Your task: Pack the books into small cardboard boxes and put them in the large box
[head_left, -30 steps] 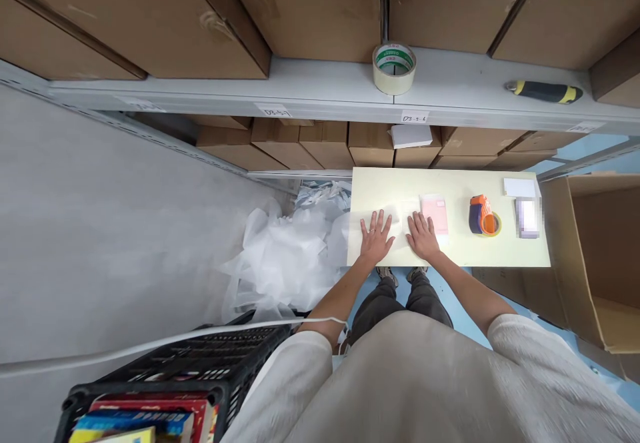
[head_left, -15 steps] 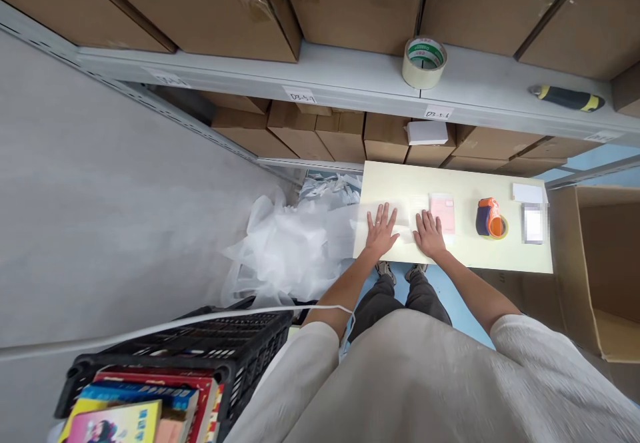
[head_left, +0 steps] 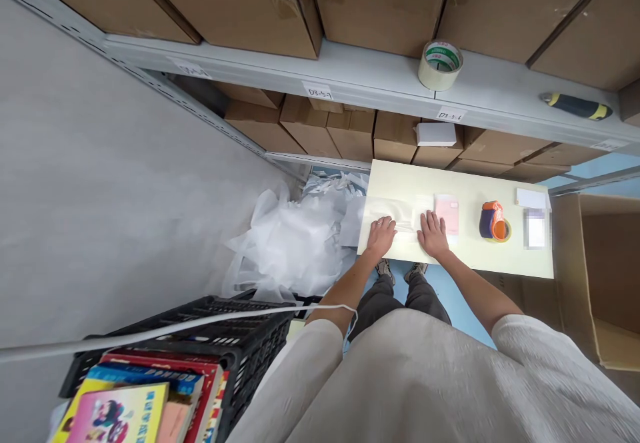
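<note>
A cream-coloured table stands in front of me. On its left part lies a thin, whitish translucent packing sheet, wrinkled near my hands. My left hand rests on this sheet, with the fingers bent and drawn together over it. My right hand lies palm down with its fingers apart, close beside the lower left of a flat pink item. What is under either palm is hidden.
An orange and dark tape dispenser and a small white box are on the table. White packing film is heaped to the left. Shelves above hold cartons, a tape roll and a cutter. A black crate of books stands lower left.
My left hand's fingers, spread flat before, have bent and drawn together, and the sheet shows more wrinkles. My right hand stays nearly in place on the table. The view has shifted slightly.
</note>
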A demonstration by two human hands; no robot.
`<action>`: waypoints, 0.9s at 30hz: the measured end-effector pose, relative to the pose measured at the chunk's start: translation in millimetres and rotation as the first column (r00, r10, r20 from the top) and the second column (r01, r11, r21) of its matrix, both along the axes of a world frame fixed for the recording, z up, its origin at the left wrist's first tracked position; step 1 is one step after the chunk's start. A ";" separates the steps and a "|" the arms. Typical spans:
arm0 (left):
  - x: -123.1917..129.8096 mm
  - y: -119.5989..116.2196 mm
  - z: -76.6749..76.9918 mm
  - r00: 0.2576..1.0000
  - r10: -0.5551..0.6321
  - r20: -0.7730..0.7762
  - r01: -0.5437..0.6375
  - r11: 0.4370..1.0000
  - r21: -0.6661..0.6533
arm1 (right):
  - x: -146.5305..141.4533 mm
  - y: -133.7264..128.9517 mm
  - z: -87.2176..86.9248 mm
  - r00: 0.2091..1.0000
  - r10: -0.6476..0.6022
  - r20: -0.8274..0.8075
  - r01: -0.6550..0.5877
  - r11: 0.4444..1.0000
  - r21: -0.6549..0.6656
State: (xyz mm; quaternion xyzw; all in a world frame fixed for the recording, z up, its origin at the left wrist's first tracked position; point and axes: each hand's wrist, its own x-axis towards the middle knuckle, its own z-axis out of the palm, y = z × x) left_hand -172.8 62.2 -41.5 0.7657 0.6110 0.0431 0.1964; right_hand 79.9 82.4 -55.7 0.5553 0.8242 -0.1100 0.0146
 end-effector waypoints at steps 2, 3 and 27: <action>-3.4 -1.5 0.1 1.000 0.012 -0.008 -0.012 1.000 0.002 | 0.2 0.6 -0.2 1.000 -0.002 0.022 0.002 1.000 -0.007; -5.4 -2.6 0.2 1.000 0.018 -0.014 -0.018 1.000 0.002 | 0.4 1.0 -0.5 1.000 -0.003 0.028 0.004 1.000 -0.011; -234.0 -70.8 33.2 0.776 0.609 -0.168 -0.607 0.792 0.066 | -1.2 6.9 7.6 0.998 -0.039 0.040 0.038 0.999 0.009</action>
